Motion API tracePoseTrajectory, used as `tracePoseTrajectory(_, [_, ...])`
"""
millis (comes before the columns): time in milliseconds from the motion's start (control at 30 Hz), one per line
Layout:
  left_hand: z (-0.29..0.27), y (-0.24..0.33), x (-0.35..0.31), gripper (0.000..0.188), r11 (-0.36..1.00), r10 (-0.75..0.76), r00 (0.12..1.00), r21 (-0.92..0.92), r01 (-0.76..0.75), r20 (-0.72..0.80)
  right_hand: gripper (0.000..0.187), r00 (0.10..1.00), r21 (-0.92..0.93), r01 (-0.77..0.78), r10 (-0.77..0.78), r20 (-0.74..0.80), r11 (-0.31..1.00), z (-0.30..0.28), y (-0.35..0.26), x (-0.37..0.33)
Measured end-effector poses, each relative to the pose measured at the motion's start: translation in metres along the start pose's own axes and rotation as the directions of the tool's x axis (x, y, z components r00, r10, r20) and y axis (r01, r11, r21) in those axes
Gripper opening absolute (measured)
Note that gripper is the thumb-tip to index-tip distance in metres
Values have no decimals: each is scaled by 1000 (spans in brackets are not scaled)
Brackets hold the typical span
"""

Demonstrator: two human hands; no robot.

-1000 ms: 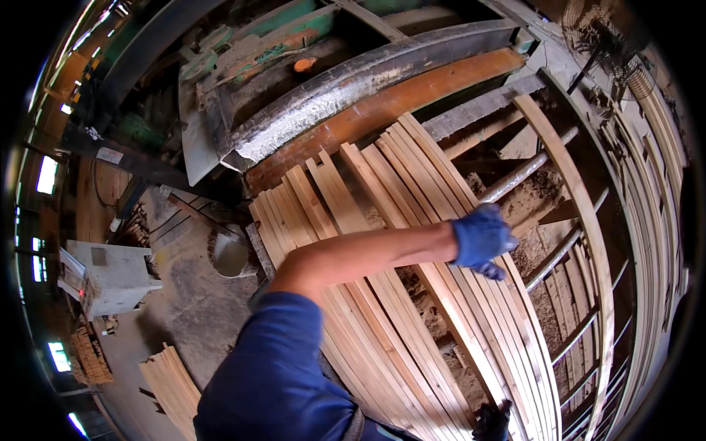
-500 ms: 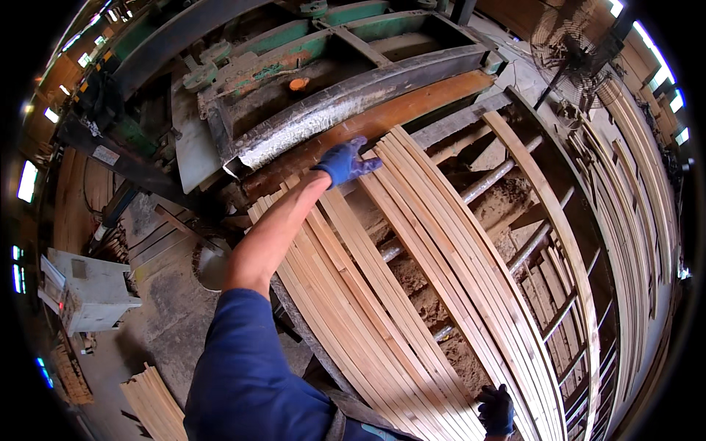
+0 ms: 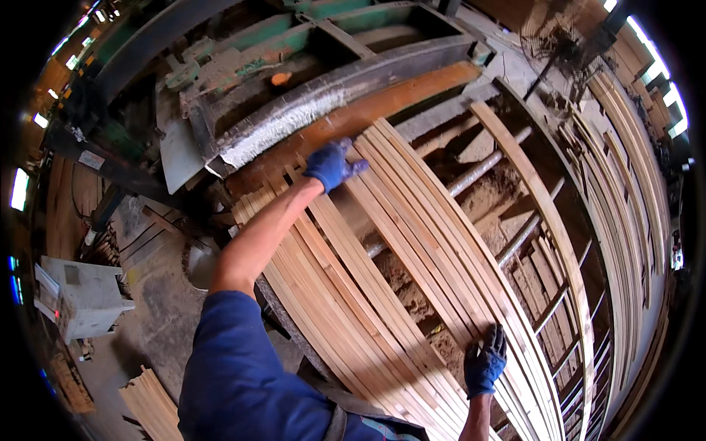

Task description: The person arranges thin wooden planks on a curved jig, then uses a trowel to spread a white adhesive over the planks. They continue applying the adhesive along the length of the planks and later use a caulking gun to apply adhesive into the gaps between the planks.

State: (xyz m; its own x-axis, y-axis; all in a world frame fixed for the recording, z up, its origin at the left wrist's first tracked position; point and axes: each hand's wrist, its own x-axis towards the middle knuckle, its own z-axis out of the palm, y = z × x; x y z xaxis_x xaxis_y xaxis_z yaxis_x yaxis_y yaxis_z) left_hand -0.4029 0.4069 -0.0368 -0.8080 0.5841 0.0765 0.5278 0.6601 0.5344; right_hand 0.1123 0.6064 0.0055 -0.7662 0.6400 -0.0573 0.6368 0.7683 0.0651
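Note:
Long, pale wooden strips lie side by side in two groups, with a narrow gap between them. My left hand (image 3: 329,165), in a blue glove, is at the far end of the gap. Its fingers are spread, and they touch the left edge of the right-hand strips (image 3: 419,213). The left-hand strips (image 3: 323,294) pass under my left forearm. Gloved in dark blue, my right hand (image 3: 485,360) lies on the near part of the right-hand group with fingers stretched forward. Neither hand is closed round a strip.
Under the strips is a frame with metal rollers (image 3: 478,173) and sawdust below. One separate board (image 3: 537,184) lies to the right. Beyond the strip ends stands an orange-brown beam (image 3: 397,95) on a green machine. A grey box (image 3: 92,294) is at left; more stacked strips (image 3: 618,213) are far right.
My right hand has moved forward along the right-hand strips, and its forearm now shows. My left hand stays at the far ends, while the whole view has shifted slightly.

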Motion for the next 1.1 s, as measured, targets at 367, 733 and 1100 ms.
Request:
tracePoseTrajectory(367, [22, -14, 17, 70, 998, -46, 991, -38, 42, -128, 85, 995, 87, 16, -24, 95, 996, -18, -13, -11])
tracePoseTrajectory(733, [33, -33, 22, 63, 994, 94, 979, -30, -101, -179, 92, 971, -2, 57, -55, 235, 998, -15, -7, -1])
tracePoseTrajectory(1100, [23, -23, 26, 49, 989, 63, 988, -125, -81, -138, 106, 967, -36, 92, -81, 240, 995, -28, -8, 17])
